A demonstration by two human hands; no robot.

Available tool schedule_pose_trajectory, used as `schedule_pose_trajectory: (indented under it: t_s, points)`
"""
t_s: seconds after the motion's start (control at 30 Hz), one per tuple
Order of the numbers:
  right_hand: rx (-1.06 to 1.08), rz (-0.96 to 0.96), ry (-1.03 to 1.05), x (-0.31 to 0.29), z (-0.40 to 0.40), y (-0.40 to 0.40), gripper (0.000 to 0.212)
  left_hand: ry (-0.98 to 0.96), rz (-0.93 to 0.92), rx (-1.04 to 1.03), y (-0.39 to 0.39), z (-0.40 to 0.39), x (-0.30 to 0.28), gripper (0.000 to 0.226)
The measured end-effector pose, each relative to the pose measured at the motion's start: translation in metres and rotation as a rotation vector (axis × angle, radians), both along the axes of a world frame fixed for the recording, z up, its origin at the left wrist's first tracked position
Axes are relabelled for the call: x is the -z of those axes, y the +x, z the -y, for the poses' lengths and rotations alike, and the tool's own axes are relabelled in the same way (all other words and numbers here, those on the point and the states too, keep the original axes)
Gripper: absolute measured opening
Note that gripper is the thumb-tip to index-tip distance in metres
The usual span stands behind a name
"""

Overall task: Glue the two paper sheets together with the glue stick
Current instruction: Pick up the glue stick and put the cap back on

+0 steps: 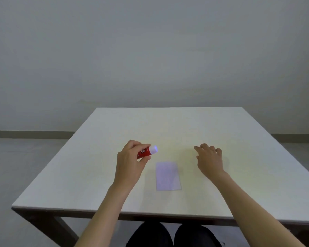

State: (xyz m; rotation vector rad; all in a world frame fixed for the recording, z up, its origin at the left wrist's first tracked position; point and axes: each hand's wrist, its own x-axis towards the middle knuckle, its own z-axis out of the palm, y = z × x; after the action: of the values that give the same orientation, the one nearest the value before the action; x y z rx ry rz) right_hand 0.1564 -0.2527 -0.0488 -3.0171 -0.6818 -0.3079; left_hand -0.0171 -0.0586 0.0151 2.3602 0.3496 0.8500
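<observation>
A red glue stick [145,152] with a white tip pointing right is gripped in my left hand [130,161], held above the table at centre left. A small pale rectangular paper sheet [168,176] lies flat on the white table [96,157], just below and right of the glue stick. I make out only one sheet outline. My right hand [210,161] hovers low over the table to the right of the paper, fingers curled loosely and apart, holding nothing that I can see.
The table's near edge [114,212] runs across the lower view, with my dark-clothed knees [168,234] under it. Behind the table stands a plain grey wall, with grey floor on both sides.
</observation>
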Motion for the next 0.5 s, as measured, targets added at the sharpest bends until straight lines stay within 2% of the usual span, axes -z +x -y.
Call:
schedule_pose_trajectory:
  t_s: [0.07,0.1,0.13,0.23,0.27,0.5]
  points:
    - [-0.028,0.028,0.070,-0.002,0.000,-0.004,0.039,0.003,-0.011,0.000,0.000,0.001,0.000,0.035]
    - [-0.049,-0.002,0.172,-0.006,-0.001,-0.007,0.036,0.002,-0.015,0.001,0.001,0.002,0.001,0.034]
    - [-0.070,-0.083,0.349,-0.012,-0.002,-0.013,0.030,0.001,-0.017,0.003,0.001,0.002,0.001,0.032]
    - [-0.203,-0.488,1.003,-0.044,-0.011,-0.042,0.021,-0.022,-0.001,0.008,0.001,0.005,0.002,0.025]
    - [-0.261,-0.558,1.103,-0.054,-0.015,-0.052,0.023,-0.030,0.006,0.009,0.002,0.006,0.002,0.023]
    - [-0.350,-0.539,1.129,-0.080,-0.024,-0.076,0.023,-0.004,0.014,0.048,0.003,0.012,-0.001,0.025]
